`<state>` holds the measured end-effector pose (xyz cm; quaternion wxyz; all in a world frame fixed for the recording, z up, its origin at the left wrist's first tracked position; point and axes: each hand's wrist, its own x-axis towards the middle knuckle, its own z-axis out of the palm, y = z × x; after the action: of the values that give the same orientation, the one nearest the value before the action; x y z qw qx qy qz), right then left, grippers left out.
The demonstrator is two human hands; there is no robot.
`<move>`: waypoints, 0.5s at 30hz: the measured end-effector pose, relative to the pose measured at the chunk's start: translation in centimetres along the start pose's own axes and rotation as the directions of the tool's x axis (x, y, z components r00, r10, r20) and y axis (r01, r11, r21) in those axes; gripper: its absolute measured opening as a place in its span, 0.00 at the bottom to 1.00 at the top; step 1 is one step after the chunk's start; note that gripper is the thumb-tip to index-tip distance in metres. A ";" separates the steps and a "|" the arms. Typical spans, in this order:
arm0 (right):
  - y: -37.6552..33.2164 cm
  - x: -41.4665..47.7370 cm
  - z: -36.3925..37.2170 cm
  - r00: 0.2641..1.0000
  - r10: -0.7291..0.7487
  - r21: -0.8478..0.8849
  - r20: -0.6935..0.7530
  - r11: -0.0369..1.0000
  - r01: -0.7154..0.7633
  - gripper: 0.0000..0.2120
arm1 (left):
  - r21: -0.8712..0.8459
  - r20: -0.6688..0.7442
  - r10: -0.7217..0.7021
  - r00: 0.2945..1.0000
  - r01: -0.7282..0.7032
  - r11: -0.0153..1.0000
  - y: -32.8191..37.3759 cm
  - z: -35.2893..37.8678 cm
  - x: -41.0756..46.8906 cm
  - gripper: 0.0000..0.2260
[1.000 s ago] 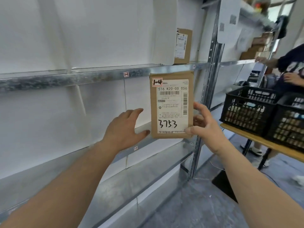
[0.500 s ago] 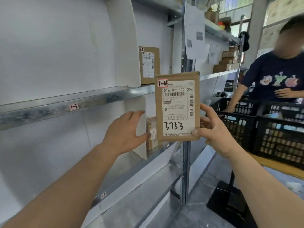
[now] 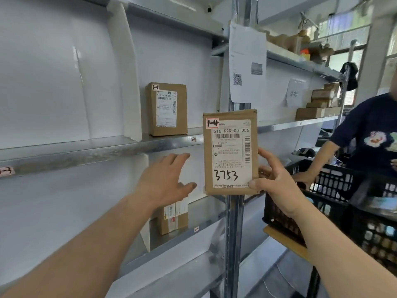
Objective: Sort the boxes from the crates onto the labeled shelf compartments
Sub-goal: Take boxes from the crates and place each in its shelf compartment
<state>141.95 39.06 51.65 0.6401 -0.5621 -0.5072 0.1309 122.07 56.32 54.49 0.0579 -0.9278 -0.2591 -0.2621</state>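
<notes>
brown cardboard box marked 1-4 is held upright in front of the steel upright. the right hand grips it at its lower right corner, thumb on the front. the left hand is open, fingers spread, holding nothing, left of the upright and apart from the box.

the risk, as i judge it, is that a one-corner grip lets the box twist or drop if it clips the shelf lip left of the upright. another 1-4 box stands in that compartment and a careless push could topple it. free room lies between that box and the upright. the white divider closes the compartment further left of the upright. black crates sit right of the upright.
</notes>
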 end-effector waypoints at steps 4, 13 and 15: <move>1.7 3.0 -2.9 1.000 -0.001 0.017 0.025 1.000 0.000 0.39 | 0.047 -0.004 -0.004 1.000 0.004 0.999 1.2 1.1 3.2 0.34; 4.4 10.1 -3.8 0.999 -0.037 0.059 0.037 0.998 0.035 0.37 | 0.124 -0.070 0.039 0.997 -0.030 0.992 -0.9 1.9 9.5 0.33; 4.6 11.9 -3.6 0.998 -0.049 0.044 0.039 0.998 0.047 0.37 | 0.139 -0.079 0.037 0.996 -0.026 0.990 -1.8 2.1 10.7 0.33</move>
<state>152.01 47.30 54.22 0.6448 -0.5331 -0.5302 0.1375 129.93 63.18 58.15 0.1363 -0.9142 -0.2593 -0.2801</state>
